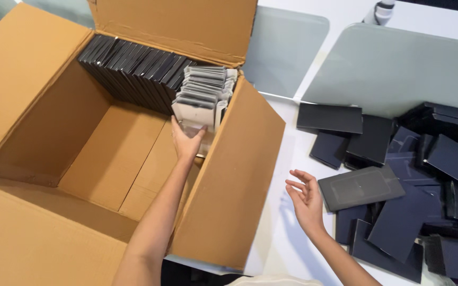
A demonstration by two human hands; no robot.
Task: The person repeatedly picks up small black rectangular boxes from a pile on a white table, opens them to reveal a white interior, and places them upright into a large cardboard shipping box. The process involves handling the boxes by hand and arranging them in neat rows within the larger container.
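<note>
In the big cardboard box (80, 132) our left hand (186, 142) presses flat against the upright row of packets (200, 98), best kept square, while our right hand (306, 198) hovers spread beside the loose dark boxes (398, 185).

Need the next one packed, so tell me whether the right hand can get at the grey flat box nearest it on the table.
Probably yes. The right hand is open, holds nothing, and hovers just left of the grey flat box, which lies on top of the pile's edge with nothing between them.
</note>
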